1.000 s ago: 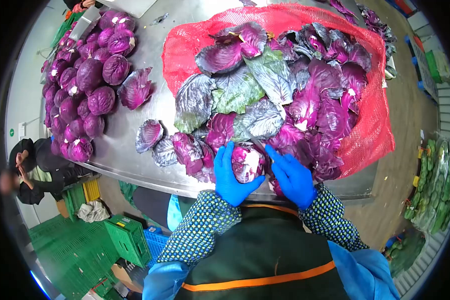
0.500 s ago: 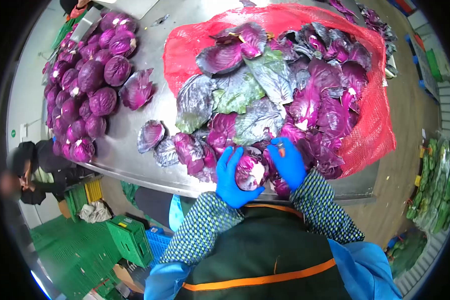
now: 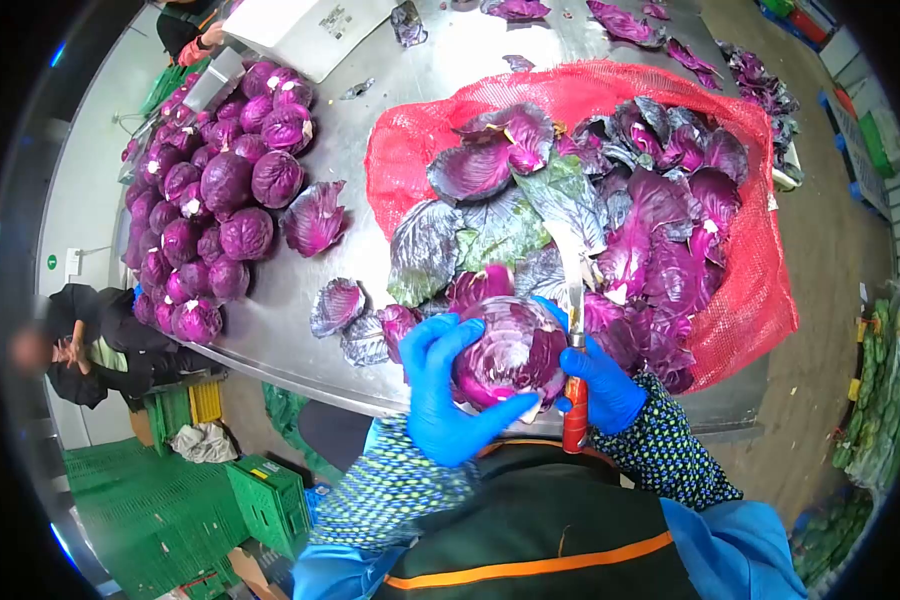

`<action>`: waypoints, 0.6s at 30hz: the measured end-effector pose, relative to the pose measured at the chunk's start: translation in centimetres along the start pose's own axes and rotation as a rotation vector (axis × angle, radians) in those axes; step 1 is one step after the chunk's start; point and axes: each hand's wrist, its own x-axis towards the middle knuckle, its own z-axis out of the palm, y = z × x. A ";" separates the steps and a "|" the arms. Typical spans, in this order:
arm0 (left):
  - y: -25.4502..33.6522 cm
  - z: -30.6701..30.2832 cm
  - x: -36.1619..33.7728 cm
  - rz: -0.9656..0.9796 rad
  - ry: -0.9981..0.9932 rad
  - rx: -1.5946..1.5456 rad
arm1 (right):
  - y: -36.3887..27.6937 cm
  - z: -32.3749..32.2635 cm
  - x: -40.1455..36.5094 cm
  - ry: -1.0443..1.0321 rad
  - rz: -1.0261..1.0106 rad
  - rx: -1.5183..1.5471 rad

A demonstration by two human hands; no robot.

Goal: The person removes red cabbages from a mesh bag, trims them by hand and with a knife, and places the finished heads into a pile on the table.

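Observation:
Between my blue-gloved hands is a red cabbage (image 3: 510, 355) with pale streaks on its purple surface. My left hand (image 3: 445, 395) curves around its left side, thumb along the bottom and fingers on top. My right hand (image 3: 608, 385) grips a knife (image 3: 574, 400) by its red-orange handle, at the cabbage's right side. The knife's curved blade points away from me, over the loose leaves. A red mesh sack (image 3: 745, 310) lies beyond, covered with purple and green-grey outer leaves (image 3: 660, 240).
A heap of whole red cabbages (image 3: 225, 185) is at the left of the metal table (image 3: 310, 270). A white box (image 3: 315, 35) stands at the back, near a person's hand (image 3: 213, 35). Another person (image 3: 100, 345) is at the left. Green crates (image 3: 267, 500) stand below.
The cabbage has come up closer to me, and my left hand has risen with it. My right hand has turned, so the knife's blade and handle now show. The view has shifted.

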 end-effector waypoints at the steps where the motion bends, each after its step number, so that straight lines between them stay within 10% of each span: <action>1: 0.6 -1.4 0.9 -0.037 -0.126 -0.053 | -0.4 0.0 -0.5 -0.014 -0.010 -0.069; 7: -1.0 -2.8 4.1 0.577 -0.392 0.183 | 1.4 -2.2 0.0 -0.158 0.060 0.011; 9: -1.5 -2.1 4.7 -0.434 -0.363 -0.311 | 4.1 -2.6 -0.2 -0.054 0.294 0.384; 11: -3.8 -1.1 5.7 -0.969 -0.371 -1.188 | 7.0 -4.8 0.2 -0.028 0.374 0.489; 16: -9.2 4.3 -0.5 -1.118 -0.339 -1.506 | 5.7 -4.3 -0.7 0.040 0.099 0.453; 18: -8.6 4.7 -3.8 -1.098 -0.028 -1.796 | 2.9 -4.0 -0.8 -0.055 -0.038 0.355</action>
